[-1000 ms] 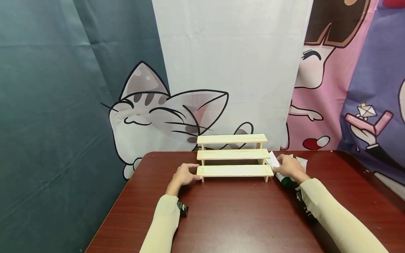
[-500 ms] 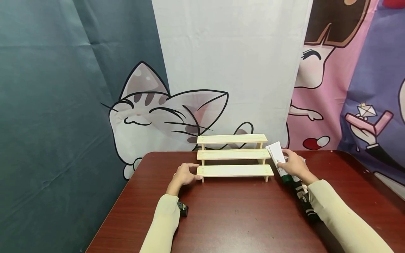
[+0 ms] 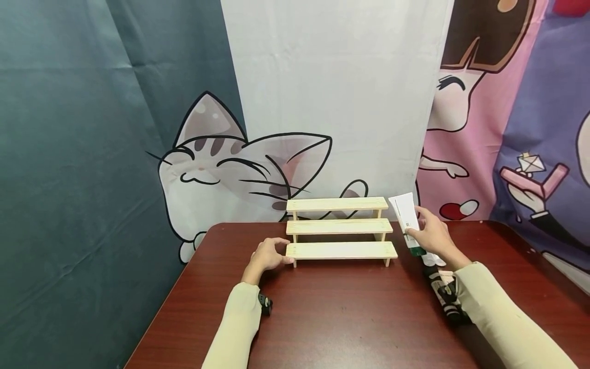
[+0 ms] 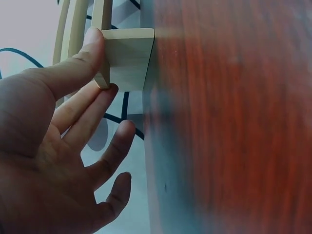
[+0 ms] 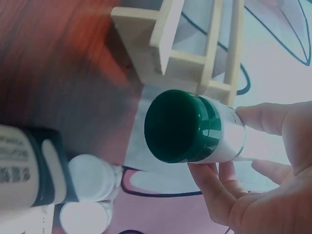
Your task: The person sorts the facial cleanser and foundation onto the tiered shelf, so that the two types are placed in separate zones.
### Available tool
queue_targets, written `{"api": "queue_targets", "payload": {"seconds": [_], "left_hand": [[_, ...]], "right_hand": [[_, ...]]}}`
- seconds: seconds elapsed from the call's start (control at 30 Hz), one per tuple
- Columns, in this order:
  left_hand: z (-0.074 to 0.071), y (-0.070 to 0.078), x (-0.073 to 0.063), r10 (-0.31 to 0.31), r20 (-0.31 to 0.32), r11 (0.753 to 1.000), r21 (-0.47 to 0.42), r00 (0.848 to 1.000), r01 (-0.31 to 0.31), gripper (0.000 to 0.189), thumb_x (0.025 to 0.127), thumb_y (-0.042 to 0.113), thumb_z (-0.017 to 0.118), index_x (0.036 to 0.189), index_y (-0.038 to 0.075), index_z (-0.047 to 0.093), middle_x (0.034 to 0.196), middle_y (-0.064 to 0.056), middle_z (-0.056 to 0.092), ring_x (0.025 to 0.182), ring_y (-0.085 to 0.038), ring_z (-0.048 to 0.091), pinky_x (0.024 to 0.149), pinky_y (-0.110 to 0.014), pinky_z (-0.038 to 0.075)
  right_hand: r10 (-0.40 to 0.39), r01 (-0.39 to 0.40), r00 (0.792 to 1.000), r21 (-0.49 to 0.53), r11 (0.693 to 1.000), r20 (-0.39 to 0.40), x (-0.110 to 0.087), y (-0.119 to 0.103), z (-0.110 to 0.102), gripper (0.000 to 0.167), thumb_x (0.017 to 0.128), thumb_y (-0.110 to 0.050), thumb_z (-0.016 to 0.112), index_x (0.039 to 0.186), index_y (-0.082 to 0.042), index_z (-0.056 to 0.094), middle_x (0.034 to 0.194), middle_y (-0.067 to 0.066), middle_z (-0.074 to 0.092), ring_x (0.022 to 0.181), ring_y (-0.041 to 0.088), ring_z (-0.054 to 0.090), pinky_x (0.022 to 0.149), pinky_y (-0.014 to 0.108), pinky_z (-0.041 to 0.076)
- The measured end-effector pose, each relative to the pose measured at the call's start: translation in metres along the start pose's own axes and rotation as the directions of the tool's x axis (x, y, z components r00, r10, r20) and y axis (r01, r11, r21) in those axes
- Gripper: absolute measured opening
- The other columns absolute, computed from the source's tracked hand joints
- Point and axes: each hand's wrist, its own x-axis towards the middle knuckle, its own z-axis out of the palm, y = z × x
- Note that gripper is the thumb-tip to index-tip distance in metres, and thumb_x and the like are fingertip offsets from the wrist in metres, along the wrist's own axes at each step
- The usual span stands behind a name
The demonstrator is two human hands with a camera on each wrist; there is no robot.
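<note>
A pale wooden three-step display rack point(image 3: 341, 250) stands at the back of the table. My left hand point(image 3: 269, 254) pinches the left end of its lowest board between thumb and fingers; in the left wrist view the other fingers are spread free of the wood point(image 4: 129, 58). To the right of the rack, my right hand point(image 3: 435, 237) holds a white squeeze tube point(image 3: 404, 218) with a green cap, raised off the table and cap downward. In the right wrist view the round green cap point(image 5: 173, 126) faces the camera, with thumb and fingers around the white body.
Beside my right forearm lies a dark labelled container point(image 3: 443, 293), partly hidden by the sleeve. White-capped items point(image 5: 90, 176) lie near it in the right wrist view. Behind the reddish-brown table point(image 3: 341, 318) hangs a printed cloth backdrop point(image 3: 341, 102).
My right hand has lifted the white tube up off the table, tipping it more upright, and uncovered more of the dark container. My left hand stays on the rack.
</note>
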Motion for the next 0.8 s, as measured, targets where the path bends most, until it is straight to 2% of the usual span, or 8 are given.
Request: {"api": "queue_targets", "payload": {"seconds": [0.2, 0.37, 0.53, 0.73, 0.8], "left_hand": [[-0.001, 0.001, -0.002, 0.020, 0.006, 1.000, 0.004, 1.000, -0.020, 0.054, 0.075, 0.031, 0.088, 0.125, 0.023, 0.068, 0.130, -0.003, 0.064, 0.124, -0.033, 0.053, 0.096, -0.059, 0.039], [0.000, 0.000, -0.002, 0.020, 0.015, 1.000, -0.002, 1.000, -0.020, 0.053, 0.075, 0.030, 0.088, 0.124, 0.024, 0.069, 0.133, -0.008, 0.061, 0.125, -0.036, 0.052, 0.096, -0.060, 0.039], [0.001, 0.001, -0.002, 0.022, 0.022, 1.000, -0.014, 1.000, -0.021, 0.053, 0.075, 0.029, 0.087, 0.124, 0.024, 0.069, 0.134, -0.010, 0.060, 0.125, -0.036, 0.051, 0.095, -0.061, 0.038], [0.001, 0.004, -0.003, 0.009, 0.019, 1.000, 0.006, 1.000, -0.009, 0.052, 0.075, 0.029, 0.087, 0.123, 0.023, 0.070, 0.134, -0.011, 0.061, 0.125, -0.038, 0.051, 0.096, -0.062, 0.037], [0.001, 0.004, -0.002, 0.006, 0.017, 1.000, 0.015, 1.000, -0.006, 0.051, 0.075, 0.029, 0.087, 0.123, 0.023, 0.070, 0.133, -0.011, 0.061, 0.125, -0.038, 0.052, 0.096, -0.062, 0.036]], "right_hand": [[-0.042, 0.043, 0.997, 0.020, 0.999, -0.070, 0.000, -0.012, 0.001, 0.071, 0.085, -0.007, 0.074, 0.144, 0.007, 0.039, 0.104, 0.033, 0.065, 0.093, 0.044, 0.065, 0.073, 0.048, 0.049], [-0.073, 0.081, 0.989, 0.059, 0.995, -0.127, 0.000, -0.023, 0.004, 0.071, 0.085, -0.006, 0.075, 0.145, 0.005, 0.041, 0.103, 0.031, 0.066, 0.092, 0.043, 0.067, 0.071, 0.045, 0.052], [-0.057, 0.078, 0.985, 0.124, 0.989, -0.165, -0.001, -0.038, 0.007, 0.072, 0.086, -0.008, 0.076, 0.148, -0.001, 0.041, 0.111, 0.033, 0.064, 0.096, 0.047, 0.068, 0.072, 0.047, 0.056], [-0.063, 0.106, 0.980, 0.229, 0.968, -0.187, 0.004, -0.054, 0.012, 0.075, 0.085, -0.005, 0.077, 0.151, -0.006, 0.040, 0.113, 0.032, 0.062, 0.095, 0.047, 0.068, 0.063, 0.025, 0.054], [-0.067, 0.116, 0.980, 0.261, 0.958, -0.189, 0.006, -0.059, 0.015, 0.076, 0.086, -0.005, 0.076, 0.151, -0.008, 0.039, 0.114, 0.031, 0.061, 0.096, 0.047, 0.068, 0.064, 0.023, 0.055]]}}
